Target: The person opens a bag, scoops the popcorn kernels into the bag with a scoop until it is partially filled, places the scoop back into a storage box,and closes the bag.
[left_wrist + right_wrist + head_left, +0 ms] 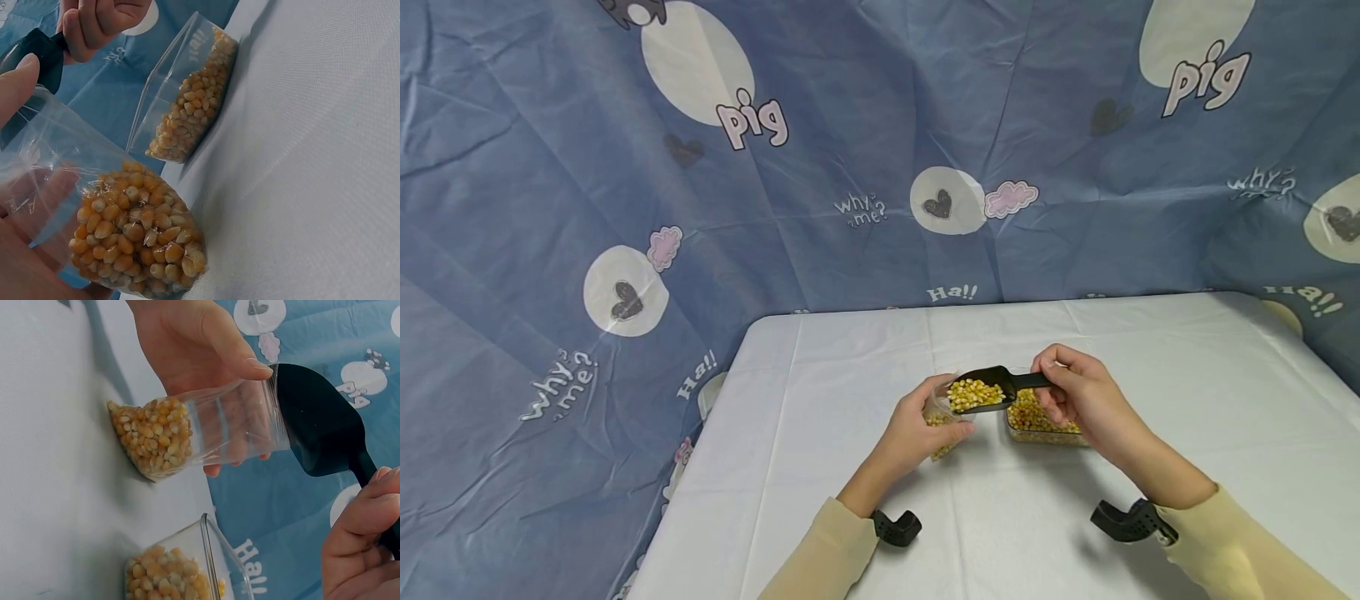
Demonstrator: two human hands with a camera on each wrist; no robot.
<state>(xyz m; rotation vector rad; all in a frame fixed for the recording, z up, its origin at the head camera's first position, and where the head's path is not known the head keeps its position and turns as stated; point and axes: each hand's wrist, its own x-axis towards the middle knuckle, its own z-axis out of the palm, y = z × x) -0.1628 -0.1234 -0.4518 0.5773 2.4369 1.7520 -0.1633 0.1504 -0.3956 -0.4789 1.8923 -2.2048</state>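
Observation:
My left hand [906,433] grips a clear plastic bag [215,425] near its open mouth, thumb on one side and fingers on the other. Corn kernels [137,231] fill the lower part of the bag. The right hand [1093,400] pinches the handle of a black scoop [1011,384] between thumb and fingers. A heap of yellow kernels [973,395] lies in the scoop. Its front lip is right at the bag's mouth, overlapping it in the head view. In the right wrist view, the scoop's dark underside hides the kernels in it.
Just right of the bag, below the scoop, stands a clear rectangular container [209,550] of corn kernels, partly hidden by the right hand in the head view. A white cloth covers the table [820,375]. Behind it hangs a blue printed curtain [850,125].

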